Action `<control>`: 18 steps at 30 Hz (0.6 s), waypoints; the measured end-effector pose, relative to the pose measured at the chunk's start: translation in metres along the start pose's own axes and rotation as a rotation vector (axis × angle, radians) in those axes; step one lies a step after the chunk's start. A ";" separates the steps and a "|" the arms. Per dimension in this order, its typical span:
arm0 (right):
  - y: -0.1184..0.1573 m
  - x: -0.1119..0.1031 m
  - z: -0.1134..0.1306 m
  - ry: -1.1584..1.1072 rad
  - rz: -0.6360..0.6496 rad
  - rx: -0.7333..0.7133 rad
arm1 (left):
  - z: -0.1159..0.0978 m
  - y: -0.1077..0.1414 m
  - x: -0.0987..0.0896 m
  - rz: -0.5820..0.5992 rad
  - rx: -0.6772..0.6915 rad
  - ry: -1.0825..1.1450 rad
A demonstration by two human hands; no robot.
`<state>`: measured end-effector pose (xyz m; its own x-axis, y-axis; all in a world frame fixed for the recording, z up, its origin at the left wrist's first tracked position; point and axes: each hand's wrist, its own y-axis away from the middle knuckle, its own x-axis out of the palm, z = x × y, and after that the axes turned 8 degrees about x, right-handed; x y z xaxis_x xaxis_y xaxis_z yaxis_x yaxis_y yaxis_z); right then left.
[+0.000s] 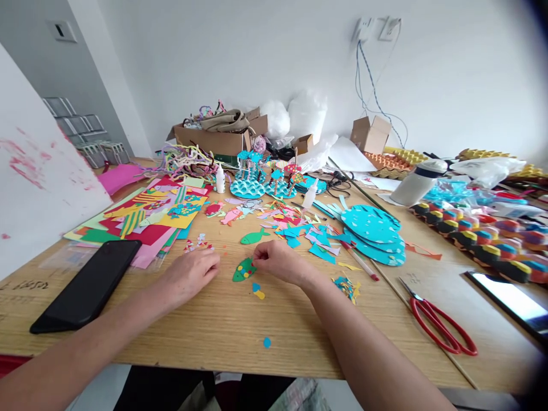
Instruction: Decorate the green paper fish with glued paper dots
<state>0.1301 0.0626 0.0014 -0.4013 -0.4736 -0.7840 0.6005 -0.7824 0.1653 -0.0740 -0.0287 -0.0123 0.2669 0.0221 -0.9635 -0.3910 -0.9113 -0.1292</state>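
A green paper fish [244, 270] with red, yellow and blue dots lies on the wooden table. My right hand [278, 261] is closed in a pinch over its tail end, and its fingertips hide whatever they hold. To the left, my left hand [193, 271] rests on the table with fingers curled together; their undersides are hidden. A plain green paper fish [253, 236] lies just beyond the dotted one. Nearer me are blue and yellow paper scraps [258, 291] and a blue paper dot [267, 342]. Small red and white paper bits [198, 243] lie beyond my left hand.
A black phone [88, 285] lies left, below stacked colored paper [141, 228]. Red-handled scissors [440, 325] and a wooden stick [394, 288] lie right, near blue paper shapes [371, 228]. Glue bottles [220, 180] stand farther back. A painted egg carton [475, 240] is far right.
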 end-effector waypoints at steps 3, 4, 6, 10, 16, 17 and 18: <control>0.000 0.001 0.000 -0.018 0.007 -0.014 | 0.002 0.001 0.003 -0.037 0.032 -0.038; 0.000 0.002 0.001 -0.012 0.009 -0.019 | 0.001 0.001 0.004 -0.055 0.053 -0.041; -0.001 0.003 0.003 0.030 0.012 -0.025 | -0.003 0.000 0.006 -0.094 0.109 -0.042; -0.002 0.004 0.010 0.129 0.029 -0.032 | -0.016 -0.005 0.010 -0.119 0.216 -0.013; -0.006 -0.003 0.022 0.251 0.096 0.000 | -0.018 -0.006 0.024 -0.165 0.285 0.031; -0.007 -0.005 0.024 0.271 0.110 0.002 | -0.017 -0.005 0.026 -0.176 0.283 0.034; -0.007 -0.006 0.026 0.291 0.125 0.003 | -0.016 -0.005 0.028 -0.186 0.281 0.034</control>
<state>0.1098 0.0606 0.0206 -0.1098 -0.4310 -0.8956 0.6301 -0.7270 0.2727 -0.0504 -0.0304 -0.0346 0.3843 0.1591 -0.9094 -0.5594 -0.7435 -0.3664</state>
